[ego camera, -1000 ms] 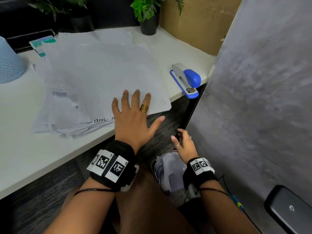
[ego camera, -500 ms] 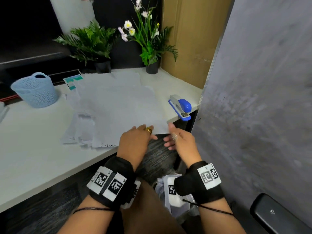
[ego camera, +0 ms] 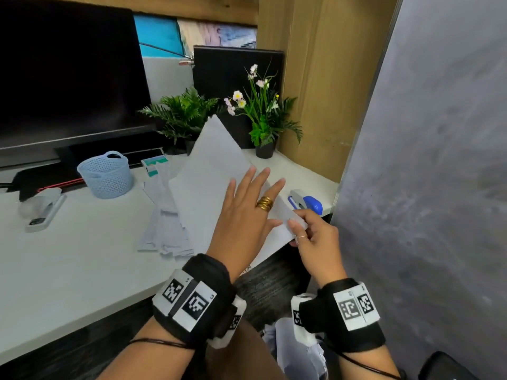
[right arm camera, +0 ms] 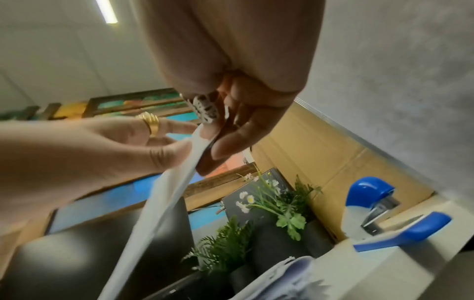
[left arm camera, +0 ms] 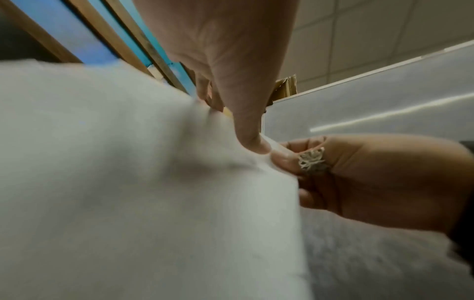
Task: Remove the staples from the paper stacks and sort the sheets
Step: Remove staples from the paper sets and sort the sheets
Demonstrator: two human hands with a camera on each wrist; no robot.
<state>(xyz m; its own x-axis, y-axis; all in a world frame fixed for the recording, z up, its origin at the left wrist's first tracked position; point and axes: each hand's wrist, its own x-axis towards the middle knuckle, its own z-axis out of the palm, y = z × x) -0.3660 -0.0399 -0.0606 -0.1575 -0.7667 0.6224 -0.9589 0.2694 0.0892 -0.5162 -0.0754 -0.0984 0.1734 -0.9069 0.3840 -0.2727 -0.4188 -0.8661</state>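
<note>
Pinching the near right corner of a white paper stack (ego camera: 216,171), the right hand (ego camera: 315,242) has thumb and fingertips curled onto the sheets, as the right wrist view shows edge-on. That stack is lifted at a slant above the tabletop (ego camera: 68,264), its far corner pointing up toward the flowering plant (ego camera: 260,113). The left hand (ego camera: 247,215) lies flat on top of the stack with fingers straight and spread, a gold ring on one of them, its thumb touching the paper just beside the right hand's fingertips; it grasps nothing.

Left of the stack, more loose sheets (ego camera: 164,231) lie fanned on the tabletop. Right of the stack sits a blue stapler (ego camera: 307,202), near the tabletop's edge by the grey partition (ego camera: 425,160). Farther left of the stack stand a pale blue basket (ego camera: 105,174) and, beyond it, a grey stapler (ego camera: 44,209). Behind the stack are a fern (ego camera: 183,113) and a dark monitor (ego camera: 68,72).
</note>
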